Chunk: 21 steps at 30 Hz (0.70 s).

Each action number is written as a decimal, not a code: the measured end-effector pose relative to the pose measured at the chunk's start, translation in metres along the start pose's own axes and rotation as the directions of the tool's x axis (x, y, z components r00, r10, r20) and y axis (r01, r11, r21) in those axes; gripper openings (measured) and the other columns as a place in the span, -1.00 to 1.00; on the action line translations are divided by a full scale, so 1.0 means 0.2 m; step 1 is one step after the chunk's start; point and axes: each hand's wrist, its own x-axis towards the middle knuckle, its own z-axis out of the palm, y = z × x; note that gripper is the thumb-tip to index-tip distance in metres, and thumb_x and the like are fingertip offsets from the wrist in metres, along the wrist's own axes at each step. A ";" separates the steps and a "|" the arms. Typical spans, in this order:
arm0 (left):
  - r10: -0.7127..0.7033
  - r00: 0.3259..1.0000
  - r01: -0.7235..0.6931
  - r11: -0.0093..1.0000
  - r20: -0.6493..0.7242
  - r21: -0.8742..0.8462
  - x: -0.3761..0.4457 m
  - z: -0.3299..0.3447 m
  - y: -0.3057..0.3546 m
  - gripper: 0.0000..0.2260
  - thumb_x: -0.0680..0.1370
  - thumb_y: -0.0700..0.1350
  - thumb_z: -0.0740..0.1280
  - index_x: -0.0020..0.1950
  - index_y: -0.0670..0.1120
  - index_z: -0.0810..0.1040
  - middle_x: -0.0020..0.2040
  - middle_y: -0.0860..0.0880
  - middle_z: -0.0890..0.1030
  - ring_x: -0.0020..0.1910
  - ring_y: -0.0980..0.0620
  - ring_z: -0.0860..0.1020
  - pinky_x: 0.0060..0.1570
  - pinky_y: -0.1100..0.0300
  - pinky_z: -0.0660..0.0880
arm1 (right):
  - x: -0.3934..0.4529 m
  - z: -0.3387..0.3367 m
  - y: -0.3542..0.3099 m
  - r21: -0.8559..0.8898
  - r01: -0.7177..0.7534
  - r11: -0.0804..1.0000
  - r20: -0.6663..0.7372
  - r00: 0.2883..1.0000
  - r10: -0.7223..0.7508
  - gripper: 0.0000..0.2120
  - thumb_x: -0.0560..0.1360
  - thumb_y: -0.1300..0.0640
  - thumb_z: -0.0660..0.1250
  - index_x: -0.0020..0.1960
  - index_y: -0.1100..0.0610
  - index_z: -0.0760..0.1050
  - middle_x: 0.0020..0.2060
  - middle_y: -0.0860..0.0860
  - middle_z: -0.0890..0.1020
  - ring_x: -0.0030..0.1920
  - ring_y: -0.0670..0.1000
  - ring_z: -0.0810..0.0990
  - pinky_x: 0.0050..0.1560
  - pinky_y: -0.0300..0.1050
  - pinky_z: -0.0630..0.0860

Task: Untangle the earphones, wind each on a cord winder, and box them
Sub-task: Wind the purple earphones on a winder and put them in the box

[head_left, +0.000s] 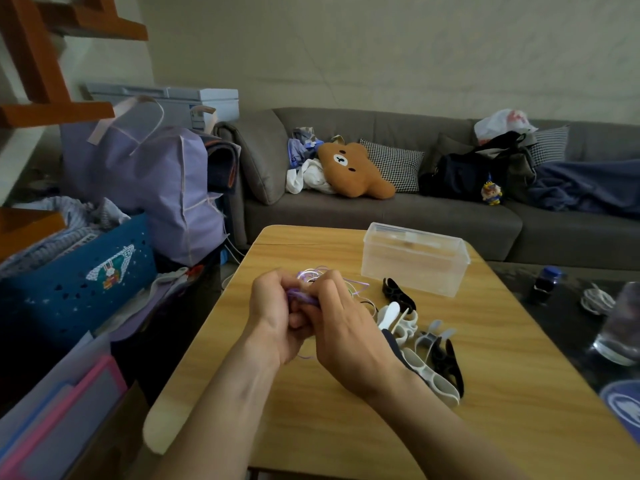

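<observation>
Both hands meet above the middle of the wooden table [502, 368]. My left hand [273, 313] and my right hand [343, 327] grip a purple cord winder [302, 295] between them, with purple earphone cord wrapped on it. Loose loops of thin purple and pale cord [320, 273] stick up behind my fingers, and one strand trails below my palms. A heap of white, grey and black cord winders [426, 341] lies just right of my right hand. A clear plastic box [414, 258] stands open at the far right of the table.
A grey sofa [398, 216] with a bear cushion and bags runs behind the table. A blue basket [79, 278] and a purple bag stand at the left. On a dark table at the right stand a glass [620, 327], a small bottle and a coiled white cable.
</observation>
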 end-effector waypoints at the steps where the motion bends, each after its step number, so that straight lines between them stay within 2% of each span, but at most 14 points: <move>1: 0.010 1.000 -0.010 0.999 0.014 -0.035 -0.01 0.00 0.01 -0.88 0.33 -0.20 0.14 -0.42 -0.11 0.29 -0.61 -0.02 0.27 -0.70 0.08 0.17 -0.65 0.40 0.15 | 0.00 0.00 0.00 -0.041 0.013 0.999 -0.002 1.000 -0.013 -0.86 0.67 -0.03 0.04 0.07 0.02 0.29 -0.04 -0.06 0.37 -0.30 -0.01 0.41 -0.36 -0.07 0.33; 4: 0.070 0.997 -0.066 0.994 0.041 -0.083 0.00 -0.03 0.02 -0.94 0.23 -0.16 0.10 -0.39 -0.14 0.31 -0.56 -0.05 0.30 -0.66 0.05 0.20 -0.59 0.37 0.14 | 0.02 -0.02 0.00 -0.083 0.061 0.995 -0.013 0.998 -0.062 -0.92 0.66 0.02 0.08 0.08 0.02 0.28 -0.01 0.00 0.42 -0.29 0.00 0.40 -0.42 0.00 0.34; 6: 0.062 0.995 -0.054 0.994 0.081 -0.096 0.00 -0.04 0.02 -0.94 0.23 -0.17 0.09 -0.39 -0.13 0.32 -0.53 -0.04 0.32 -0.65 0.06 0.19 -0.58 0.38 0.13 | 0.02 -0.02 -0.01 -0.073 0.103 0.992 -0.002 0.995 -0.103 -0.92 0.64 0.06 0.11 0.11 0.04 0.31 0.00 0.00 0.41 -0.24 0.02 0.40 -0.42 0.02 0.34; 8: 0.042 0.990 -0.027 0.993 0.135 -0.114 0.01 -0.06 0.03 -0.94 0.26 -0.17 0.11 -0.39 -0.12 0.34 -0.50 -0.04 0.35 -0.64 0.06 0.20 -0.58 0.39 0.13 | 0.01 -0.01 -0.02 -0.029 0.105 0.994 0.013 0.994 -0.105 -0.89 0.63 0.09 0.14 0.13 0.07 0.37 0.01 -0.01 0.40 -0.20 0.07 0.47 -0.36 0.08 0.43; 10: 0.051 0.978 -0.024 0.990 0.202 -0.137 0.01 -0.07 0.04 -0.92 0.29 -0.13 0.15 -0.32 -0.12 0.39 -0.43 -0.07 0.44 -0.58 0.03 0.33 -0.53 0.32 0.13 | 0.02 -0.04 -0.01 0.082 0.002 0.997 -0.046 0.999 0.001 -0.94 0.66 0.08 0.14 0.08 0.03 0.38 0.00 0.00 0.49 -0.18 0.08 0.54 -0.25 0.07 0.48; 12: 0.099 0.957 -0.033 0.970 0.271 -0.240 0.01 -0.07 0.04 -0.90 0.31 -0.12 0.16 -0.24 -0.11 0.40 -0.27 -0.14 0.55 -0.40 -0.07 0.51 -0.47 0.25 0.20 | 0.04 -0.10 0.01 0.184 -0.142 0.973 -0.146 0.975 0.170 -0.93 0.68 0.10 0.17 0.02 0.01 0.39 -0.10 -0.02 0.58 -0.20 -0.03 0.55 -0.23 -0.11 0.46; 13: 0.142 0.947 -0.049 0.950 0.287 -0.307 0.01 -0.06 0.03 -0.90 0.33 -0.13 0.16 -0.20 -0.11 0.40 -0.19 -0.15 0.57 -0.28 -0.12 0.59 -0.41 0.19 0.28 | 0.05 -0.13 0.03 0.220 -0.195 0.956 -0.194 0.951 0.239 -0.92 0.68 0.11 0.17 0.03 0.04 0.43 -0.18 -0.05 0.59 -0.24 -0.09 0.54 -0.26 -0.21 0.43; 15: 0.237 0.934 -0.125 0.918 0.268 -0.376 0.01 -0.04 0.02 -0.90 0.37 -0.16 0.16 -0.15 -0.10 0.42 -0.12 -0.14 0.61 -0.05 -0.19 0.68 -0.18 0.10 0.39 | 0.07 -0.19 0.10 0.246 -0.306 0.920 -0.321 0.870 0.375 -0.87 0.68 0.14 0.17 0.05 0.11 0.49 -0.30 -0.12 0.55 -0.36 -0.13 0.51 -0.35 -0.22 0.32; 16: 0.289 0.924 -0.194 0.918 0.249 -0.346 0.01 -0.02 0.01 -0.90 0.41 -0.19 0.16 -0.12 -0.11 0.42 -0.11 -0.14 0.62 0.01 -0.19 0.68 -0.10 0.06 0.41 | 0.07 -0.23 0.16 0.241 -0.378 0.894 -0.392 0.804 0.446 -0.85 0.68 0.16 0.17 0.06 0.15 0.51 -0.32 -0.12 0.52 -0.39 -0.17 0.47 -0.35 -0.20 0.25; 17: 0.355 0.906 -0.301 0.923 0.231 -0.240 0.01 0.00 -0.01 -0.89 0.45 -0.22 0.15 -0.09 -0.12 0.44 -0.11 -0.14 0.63 0.01 -0.16 0.69 -0.08 0.05 0.43 | 0.07 -0.27 0.23 0.242 -0.460 0.854 -0.436 0.735 0.519 -0.84 0.68 0.16 0.17 0.07 0.17 0.51 -0.30 -0.09 0.52 -0.37 -0.20 0.46 -0.33 -0.20 0.23; 18: 0.427 0.876 -0.428 0.903 0.226 -0.047 0.00 0.04 -0.03 -0.89 0.48 -0.24 0.17 -0.08 -0.14 0.47 -0.12 -0.16 0.64 -0.04 -0.12 0.69 -0.12 0.08 0.46 | 0.06 -0.33 0.30 0.259 -0.546 0.797 -0.432 0.672 0.601 -0.84 0.69 0.14 0.15 0.09 0.15 0.49 -0.26 -0.05 0.54 -0.32 -0.18 0.50 -0.32 -0.20 0.27; 19: 0.481 0.842 -0.526 0.834 0.243 0.170 0.00 0.07 -0.06 -0.88 0.49 -0.27 0.19 -0.08 -0.18 0.51 -0.14 -0.16 0.66 -0.12 -0.07 0.69 -0.20 0.15 0.48 | 0.05 -0.37 0.37 0.275 -0.632 0.724 -0.380 0.620 0.686 -0.85 0.70 0.11 0.13 0.10 0.11 0.46 -0.20 -0.01 0.58 -0.26 -0.09 0.56 -0.32 -0.20 0.34; 21: 0.495 0.798 -0.603 0.630 0.344 0.490 0.01 0.14 -0.14 -0.84 0.53 -0.35 0.20 -0.08 -0.19 0.55 -0.16 -0.12 0.67 -0.23 -0.02 0.65 -0.30 0.23 0.50 | 0.00 -0.45 0.49 0.215 -0.784 0.582 -0.226 0.540 0.811 -0.88 0.70 0.09 0.12 0.12 0.08 0.40 -0.14 0.06 0.59 -0.21 -0.01 0.59 -0.34 -0.19 0.43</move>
